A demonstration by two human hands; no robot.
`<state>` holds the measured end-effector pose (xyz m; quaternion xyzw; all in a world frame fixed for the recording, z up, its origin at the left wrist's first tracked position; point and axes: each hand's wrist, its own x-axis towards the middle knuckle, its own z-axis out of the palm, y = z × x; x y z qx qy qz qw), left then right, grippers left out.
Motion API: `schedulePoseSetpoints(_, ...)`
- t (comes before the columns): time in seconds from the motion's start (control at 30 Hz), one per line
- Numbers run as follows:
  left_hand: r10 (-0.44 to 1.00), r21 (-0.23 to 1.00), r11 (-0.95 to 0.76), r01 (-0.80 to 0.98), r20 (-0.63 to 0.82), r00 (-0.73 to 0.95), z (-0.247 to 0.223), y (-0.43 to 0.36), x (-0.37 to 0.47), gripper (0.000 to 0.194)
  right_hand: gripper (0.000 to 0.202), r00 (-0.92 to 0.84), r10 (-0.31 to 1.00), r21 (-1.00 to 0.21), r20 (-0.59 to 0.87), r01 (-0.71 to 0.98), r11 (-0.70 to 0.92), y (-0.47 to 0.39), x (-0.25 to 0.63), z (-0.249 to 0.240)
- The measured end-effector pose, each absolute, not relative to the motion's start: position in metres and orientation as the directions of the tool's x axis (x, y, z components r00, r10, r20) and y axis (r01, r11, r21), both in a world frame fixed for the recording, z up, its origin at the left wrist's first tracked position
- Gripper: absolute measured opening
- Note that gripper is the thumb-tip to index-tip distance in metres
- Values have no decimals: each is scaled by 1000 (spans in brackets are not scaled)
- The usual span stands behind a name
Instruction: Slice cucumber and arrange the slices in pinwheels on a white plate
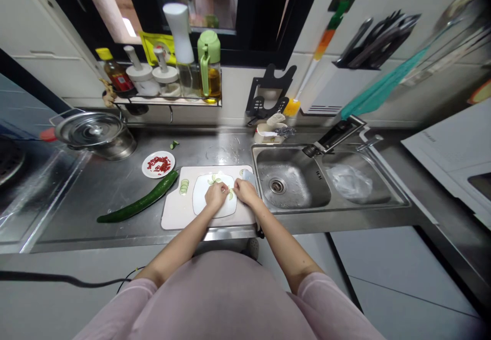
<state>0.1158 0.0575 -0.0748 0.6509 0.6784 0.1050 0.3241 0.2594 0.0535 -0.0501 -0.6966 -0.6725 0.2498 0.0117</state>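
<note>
Over a white square plate my left hand is closed, its fingertips pinched on what looks like a cucumber slice. My right hand is closed as well, with its fingertips at a pale green cucumber slice near the plate's right side. More cucumber slices lie toward the plate's far edge. The plate rests on a light cutting board, where a short row of overlapping slices lies at the left. A knife's blade shows at the board's right, partly hidden under my right forearm.
Left of the board lies a long cucumber, below a small plate of chopped red pieces. A lidded steel pot stands farther left. To the right is a double sink with a black faucet. Bottles fill a wall rack.
</note>
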Motion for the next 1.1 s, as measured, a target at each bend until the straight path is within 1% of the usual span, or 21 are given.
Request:
schedulePoseSetpoints(0.13,949,563,135,816,-311,58,-76,58,116,13,17,-5,955,-414,-297,902,-124,51,263,-52)
schedulePoseSetpoints(0.33,953,552,120,825,-297,61,-79,59,116,13,22,60,982,-523,-181,840,-148,41,277,-51)
schedulePoseSetpoints(0.5,949,549,121,827,-307,65,-77,58,117,13,24,119,984,-571,-131,802,-174,29,287,-50)
schedulePoseSetpoints(0.7,952,540,121,833,-301,57,-72,56,119,11,25,132,986,-619,-101,768,-166,16,290,-50)
schedulePoseSetpoints(0.9,961,550,74,832,-263,89,-62,51,121,12,28,131,991,-669,-24,735,-114,8,295,-53)
schedulePoseSetpoints(0.97,961,539,54,840,-256,102,-60,51,122,11,32,124,992,-691,11,718,-82,7,297,-55)
schedulePoseSetpoints(1.1,963,518,33,855,-244,111,-59,52,124,17,41,122,991,-726,62,686,-39,5,301,-58)
